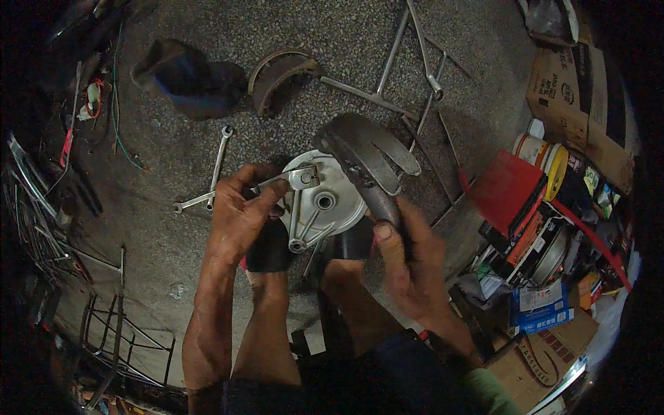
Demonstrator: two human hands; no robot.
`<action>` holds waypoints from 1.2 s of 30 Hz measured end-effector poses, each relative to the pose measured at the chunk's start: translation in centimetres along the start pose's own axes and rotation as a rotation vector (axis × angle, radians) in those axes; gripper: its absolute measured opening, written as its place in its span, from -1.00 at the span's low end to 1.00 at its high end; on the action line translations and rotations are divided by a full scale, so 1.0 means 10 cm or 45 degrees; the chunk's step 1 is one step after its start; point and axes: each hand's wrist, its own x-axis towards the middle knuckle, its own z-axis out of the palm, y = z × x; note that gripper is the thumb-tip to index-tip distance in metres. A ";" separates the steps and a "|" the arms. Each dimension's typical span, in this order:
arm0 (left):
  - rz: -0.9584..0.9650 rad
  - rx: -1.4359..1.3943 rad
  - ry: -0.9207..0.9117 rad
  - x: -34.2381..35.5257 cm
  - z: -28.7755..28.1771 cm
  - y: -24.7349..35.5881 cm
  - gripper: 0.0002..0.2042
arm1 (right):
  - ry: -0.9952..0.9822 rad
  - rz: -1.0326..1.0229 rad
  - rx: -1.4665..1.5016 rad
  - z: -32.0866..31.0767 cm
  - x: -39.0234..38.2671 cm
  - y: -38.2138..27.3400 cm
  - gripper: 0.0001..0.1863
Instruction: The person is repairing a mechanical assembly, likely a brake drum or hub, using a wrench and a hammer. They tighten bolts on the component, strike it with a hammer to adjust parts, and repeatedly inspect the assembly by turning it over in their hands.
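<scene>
Mid-frame, your left hand (238, 211) pinches a short silver metal lever (299, 179), below-left of the grey claw hammer (356, 150) your right hand (413, 270) clamps.

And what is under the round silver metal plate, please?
Two black shoes show partly beside its lower edge, with grey floor between them. The plate covers what lies directly beneath, so I cannot tell whether it touches the shoes.

Worn on the head, the left fisheye looks steeply down at the floor (207, 24), close above the left hand (238, 216) at nine o'clock and right hand (416, 268) at four.
</scene>
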 end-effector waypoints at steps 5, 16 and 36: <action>-0.103 -0.025 0.074 -0.05 0.08 0.14 -0.77 | 0.048 -0.500 -0.221 -0.06 -0.02 0.17 -0.48; -0.003 -0.108 0.041 0.01 -0.01 -0.03 -0.85 | 0.019 -0.590 -0.496 0.11 0.00 0.25 -0.43; -0.159 0.011 0.089 -0.04 0.09 0.10 -0.76 | -0.101 -0.037 0.107 0.03 -0.01 0.21 -0.54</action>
